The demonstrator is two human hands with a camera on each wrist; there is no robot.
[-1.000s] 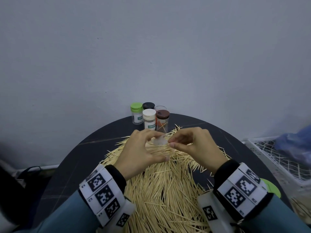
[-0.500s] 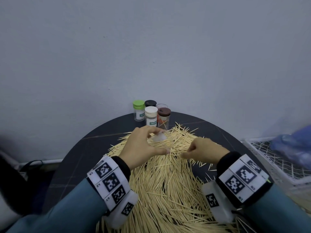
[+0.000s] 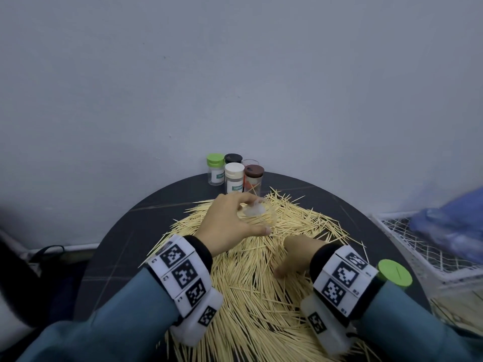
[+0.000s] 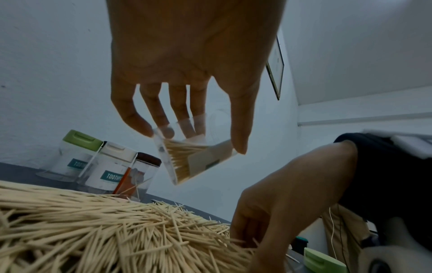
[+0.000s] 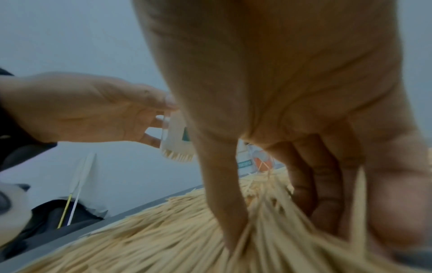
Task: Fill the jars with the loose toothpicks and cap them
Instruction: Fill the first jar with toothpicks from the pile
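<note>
Toothpicks [image 3: 251,291] lie in a broad loose heap across the dark round desk [image 3: 109,246], under and around both hands. The left hand [image 3: 227,226] is raised above the far part of the heap and grips a clear open jar [image 4: 196,157] between thumb and curled fingers; the jar is tilted and already holds a bundle of toothpicks, with a pale label on its side. The right hand [image 3: 295,257] is low, nearer the person than the left hand and to its right, with its fingers [image 5: 325,184] curled down into the heap and pinching a bunch of toothpicks against the thumb. The right wrist view is blurred, so how many sticks it holds cannot be told.

Beyond the left hand, at the far edge of the desk, stand the other jars close together: a green-capped jar [image 3: 216,169], a black-capped jar [image 3: 233,158], a white-capped jar [image 3: 234,177], a brown-capped jar [image 3: 253,180] and, behind that one, an uncapped clear jar [image 3: 250,162]. Right of the right hand, near the desk's edge, lies a loose green cap [image 3: 394,273]. Further right, off the desk, stands a white wire basket [image 3: 407,246] with a blue bag [image 3: 452,228] in it.
</note>
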